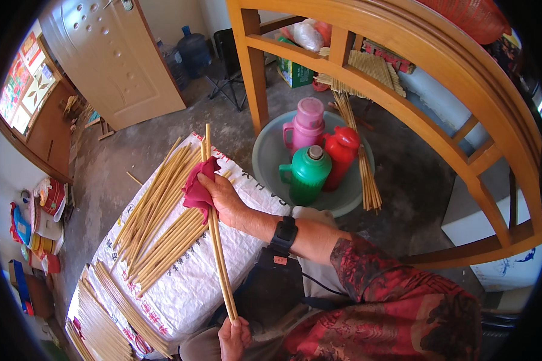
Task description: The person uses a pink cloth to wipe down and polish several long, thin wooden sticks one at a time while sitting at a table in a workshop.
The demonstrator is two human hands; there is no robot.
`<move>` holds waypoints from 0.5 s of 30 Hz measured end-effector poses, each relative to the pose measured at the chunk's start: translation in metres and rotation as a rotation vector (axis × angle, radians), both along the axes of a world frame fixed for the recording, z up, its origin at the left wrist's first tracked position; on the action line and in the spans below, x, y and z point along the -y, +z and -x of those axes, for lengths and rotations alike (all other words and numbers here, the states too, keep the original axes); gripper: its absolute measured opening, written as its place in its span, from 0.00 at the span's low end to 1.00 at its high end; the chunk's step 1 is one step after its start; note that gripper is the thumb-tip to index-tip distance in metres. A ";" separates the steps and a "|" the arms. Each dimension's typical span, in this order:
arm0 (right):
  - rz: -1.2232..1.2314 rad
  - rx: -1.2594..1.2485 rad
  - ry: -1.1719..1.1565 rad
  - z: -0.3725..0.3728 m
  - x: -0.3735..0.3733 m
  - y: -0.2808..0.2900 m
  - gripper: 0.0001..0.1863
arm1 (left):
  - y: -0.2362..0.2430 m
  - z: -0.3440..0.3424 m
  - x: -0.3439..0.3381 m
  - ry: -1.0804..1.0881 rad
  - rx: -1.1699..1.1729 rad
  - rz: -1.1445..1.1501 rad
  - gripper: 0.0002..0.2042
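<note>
My right hand [223,195], with a black band on its wrist, grips a dark red cloth [197,188] wrapped round a few long, pale tan sticks [218,259]. Their upper ends stick out beyond the cloth. Down near my lap, my left hand [235,340] pinches the lower ends of the same sticks. Beside them, loose sticks [153,210] lie in piles on a white woven sack [190,283] with printed marks. Closer to me on the left, more sticks [102,322] lie in bundles on the sack.
A grey-green basin [270,174] holds a pink flask [304,129], a green flask [307,174] and a red flask [341,150]. Another stick bundle [367,180] leans on its rim. A wooden frame [403,84] arches across the right. A door [114,66] stands at the back left.
</note>
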State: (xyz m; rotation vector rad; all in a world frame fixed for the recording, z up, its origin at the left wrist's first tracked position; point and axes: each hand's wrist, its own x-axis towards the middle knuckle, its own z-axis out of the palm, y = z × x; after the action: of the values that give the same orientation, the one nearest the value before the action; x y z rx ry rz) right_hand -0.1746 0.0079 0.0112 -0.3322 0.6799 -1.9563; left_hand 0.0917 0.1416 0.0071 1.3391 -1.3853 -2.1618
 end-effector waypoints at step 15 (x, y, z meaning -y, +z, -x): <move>0.046 -0.223 0.126 -0.083 -0.020 -0.029 0.13 | 0.011 0.097 0.077 0.124 0.053 0.389 0.13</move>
State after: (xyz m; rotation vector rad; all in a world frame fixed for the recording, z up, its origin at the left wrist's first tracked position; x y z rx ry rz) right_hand -0.0913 0.0280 -0.0176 -0.6135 0.7389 -1.8330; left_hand -0.0054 0.0646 0.0184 1.2966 -1.5930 -1.6788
